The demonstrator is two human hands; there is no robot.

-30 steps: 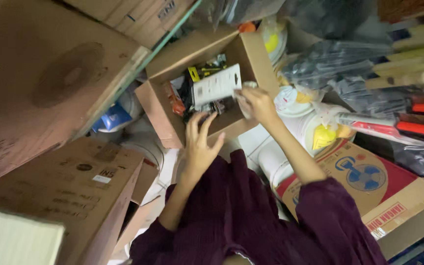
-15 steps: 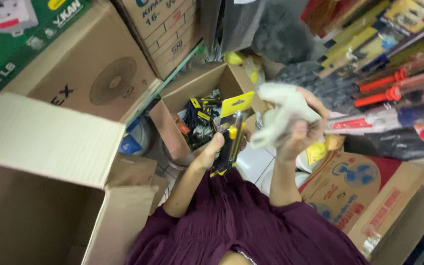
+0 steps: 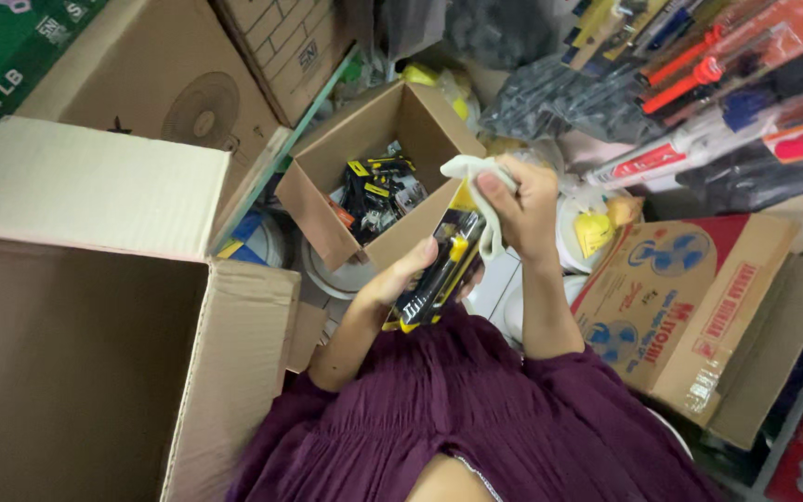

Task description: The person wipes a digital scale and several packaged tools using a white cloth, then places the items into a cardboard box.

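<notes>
Gripping packaged cutter, left hand clenched; right hand grip grasping white cloth above.

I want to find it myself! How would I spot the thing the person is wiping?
Start at the small open cardboard box full of black-and-yellow packs. Just below its near corner, the left hand holds one long carded pack, black and yellow. It is the only one out of the box, with the right hand pressing a white cloth on its top.

A large open cardboard box stands at left, fan cartons lie at right, and packaged tools pile up behind.
</notes>
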